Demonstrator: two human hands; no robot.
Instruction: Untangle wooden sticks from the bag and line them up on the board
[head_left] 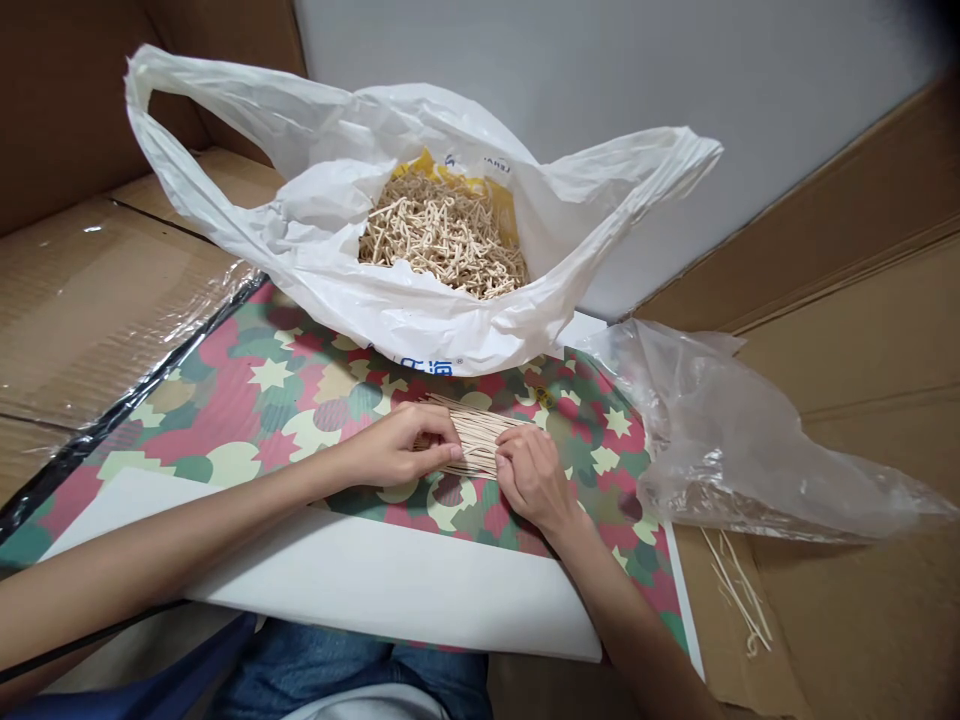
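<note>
A flat bundle of thin wooden sticks (480,432) lies on a camouflage-patterned board (247,400) with stars. My left hand (401,447) rests on the bundle's left side, fingers curled and pressed onto the sticks. My right hand (531,474) sits at the bundle's right end, fingers bent against the stick tips. Behind them stands a white plastic bag (420,310), open at the top and full of small pale wooden pieces (442,235).
A white sheet (360,575) covers the board's near edge over my lap. A crumpled clear plastic bag (720,440) lies at the right. A few loose sticks (739,590) lie on the cardboard (862,400) beneath it. Taped cardboard boxes (90,290) stand at the left.
</note>
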